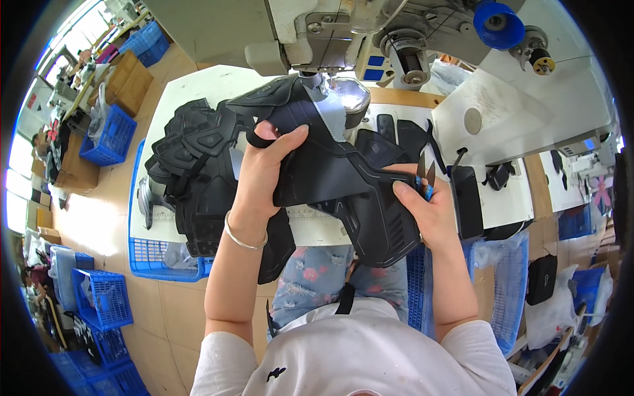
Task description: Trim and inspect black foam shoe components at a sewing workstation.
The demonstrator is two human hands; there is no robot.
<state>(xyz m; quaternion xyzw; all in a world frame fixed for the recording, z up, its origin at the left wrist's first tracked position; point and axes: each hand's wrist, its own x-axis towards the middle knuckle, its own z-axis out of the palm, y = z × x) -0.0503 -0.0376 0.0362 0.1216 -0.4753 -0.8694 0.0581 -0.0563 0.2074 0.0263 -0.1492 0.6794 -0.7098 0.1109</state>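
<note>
A black sewn piece with moulded, ridged panels (323, 175) stretches between my hands, its far end under the needle area of a sewing machine (323, 30). A pale grey strip (328, 112) shows on that end, lit by the machine lamp. My left hand (265, 162) is closed on the piece's left side, thumb on top. My right hand (426, 208) pinches its right edge and also holds small thread snips (427, 181) with blue handles, blades pointing away from me. The fingers under the piece are hidden.
Similar black pieces (198, 152) lie heaped on the left of the white table (178, 86). More black parts (403, 135) and a dark rectangular object (467, 201) are on the right. Blue crates (162, 257) stand below the table. A thread spool (413, 63) sits on the machine.
</note>
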